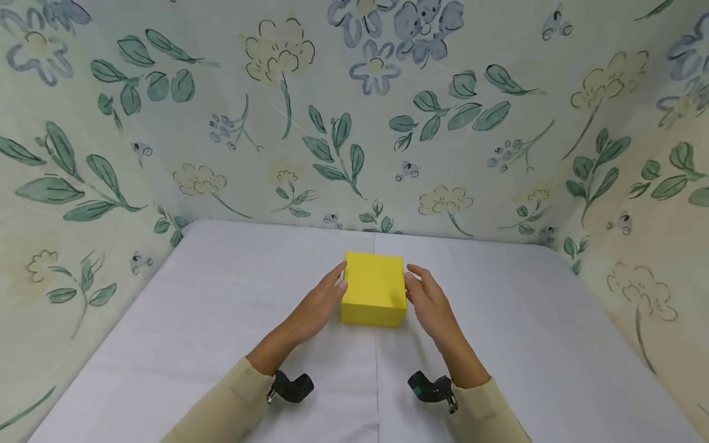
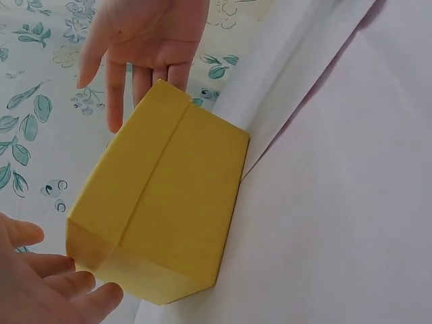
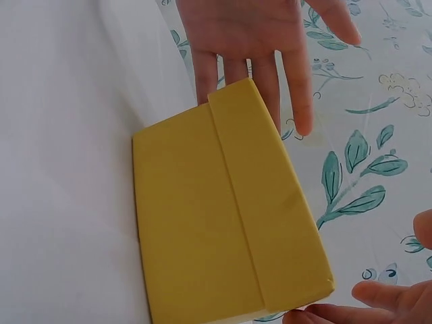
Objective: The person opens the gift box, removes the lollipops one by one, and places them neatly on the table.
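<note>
A yellow lidded box [image 1: 373,280] lies on the white-covered table [image 1: 487,320]. Its lid's edge shows as a seam across the front face in both wrist views. At its left side is my left hand [image 1: 316,307], palm toward it, fingers fairly straight and their tips against or very close to the side. My right hand [image 1: 434,307] faces the opposite side, fingers extended and little bent. Whether it touches is hard to tell. In the left wrist view the box [image 2: 182,196] partly hides the right fingers; in the right wrist view the box [image 3: 202,216] partly hides the left ones.
Floral fabric [image 1: 332,123] hangs behind the table and along both sides. A crease runs down the middle of the white cloth, under the box. Dark wrist cameras [image 1: 293,387] sit on the inner side of each wrist, beside beige sleeves [image 1: 227,400].
</note>
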The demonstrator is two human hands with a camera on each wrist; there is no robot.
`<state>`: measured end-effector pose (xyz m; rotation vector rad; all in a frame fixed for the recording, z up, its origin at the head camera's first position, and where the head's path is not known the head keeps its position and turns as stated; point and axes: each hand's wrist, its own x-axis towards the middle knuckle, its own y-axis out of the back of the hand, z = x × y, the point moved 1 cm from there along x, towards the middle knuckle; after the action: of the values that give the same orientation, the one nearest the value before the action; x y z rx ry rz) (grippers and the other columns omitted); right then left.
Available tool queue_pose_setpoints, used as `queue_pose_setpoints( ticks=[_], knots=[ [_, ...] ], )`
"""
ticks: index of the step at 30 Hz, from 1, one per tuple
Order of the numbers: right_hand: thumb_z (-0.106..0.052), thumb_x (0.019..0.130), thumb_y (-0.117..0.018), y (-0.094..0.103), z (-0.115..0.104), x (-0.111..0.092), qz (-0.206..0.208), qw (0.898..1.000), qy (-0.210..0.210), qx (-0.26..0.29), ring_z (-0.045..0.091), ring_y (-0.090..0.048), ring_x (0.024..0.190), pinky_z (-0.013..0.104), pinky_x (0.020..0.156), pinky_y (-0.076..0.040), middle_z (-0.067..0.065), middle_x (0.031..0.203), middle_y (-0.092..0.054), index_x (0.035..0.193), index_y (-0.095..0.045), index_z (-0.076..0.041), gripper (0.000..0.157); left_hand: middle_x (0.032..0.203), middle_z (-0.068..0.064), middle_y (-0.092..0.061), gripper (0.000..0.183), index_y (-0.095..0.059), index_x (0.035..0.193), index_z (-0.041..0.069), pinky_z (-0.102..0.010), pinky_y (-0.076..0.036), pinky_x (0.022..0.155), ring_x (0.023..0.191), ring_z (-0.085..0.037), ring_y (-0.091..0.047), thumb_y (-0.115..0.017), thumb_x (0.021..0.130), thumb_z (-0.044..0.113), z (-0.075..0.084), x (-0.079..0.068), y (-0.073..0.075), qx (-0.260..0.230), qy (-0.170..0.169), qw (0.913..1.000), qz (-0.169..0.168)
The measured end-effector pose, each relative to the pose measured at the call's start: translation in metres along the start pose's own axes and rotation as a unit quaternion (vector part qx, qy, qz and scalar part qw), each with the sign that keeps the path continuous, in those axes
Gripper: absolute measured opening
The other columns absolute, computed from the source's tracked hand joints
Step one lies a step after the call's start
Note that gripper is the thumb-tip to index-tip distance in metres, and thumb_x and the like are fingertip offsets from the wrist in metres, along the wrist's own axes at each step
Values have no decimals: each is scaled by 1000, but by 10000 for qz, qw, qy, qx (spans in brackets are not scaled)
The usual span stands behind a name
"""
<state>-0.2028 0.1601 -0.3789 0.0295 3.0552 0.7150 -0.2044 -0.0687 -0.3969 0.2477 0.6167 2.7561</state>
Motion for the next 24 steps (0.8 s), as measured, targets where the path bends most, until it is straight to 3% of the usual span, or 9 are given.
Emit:
queue_pose_setpoints(
  ticks=[8, 12, 17, 24],
  knots=[
    [-50, 100, -36, -5, -1, 1, -18, 9998, -152, 117, 29, -51, 126, 48, 104, -42, 9, 146, -43, 148, -35, -20, 57, 161, -3, -9, 59, -11, 156, 17, -44, -21, 116, 146, -23, -15, -20, 105, 43, 2, 2, 2, -938, 16, 9943, -498],
    [-50, 100, -37, -8, -4, 0, -63, 9996, -226, 146, 29, -52, 124, 49, 104, -42, 9, 145, -45, 147, -35, -21, 55, 161, -3, -8, 59, -10, 156, 16, -44, -21, 116, 146, -22, -15, -21, 105, 42, 0, 0, 4, -1029, 5, 9935, -482],
    [-49, 100, -36, -5, -10, -2, 30, 9999, -78, 56, 30, -54, 122, 51, 102, -43, 11, 142, -48, 147, -36, -20, 55, 161, -2, -10, 60, -11, 156, 14, -42, -20, 117, 147, -19, -14, -21, 104, 42, 1, 0, 5, -1228, -256, 9913, -405],
    [-50, 100, -35, -4, -10, -7, 168, 9998, -82, 89, 30, -53, 124, 49, 102, -43, 10, 144, -47, 146, -36, -21, 55, 161, -1, -11, 69, -13, 156, 12, -41, -23, 115, 147, -18, -13, -22, 101, 54, 1, 0, 1, -1215, -382, 9912, -357]
  ],
)
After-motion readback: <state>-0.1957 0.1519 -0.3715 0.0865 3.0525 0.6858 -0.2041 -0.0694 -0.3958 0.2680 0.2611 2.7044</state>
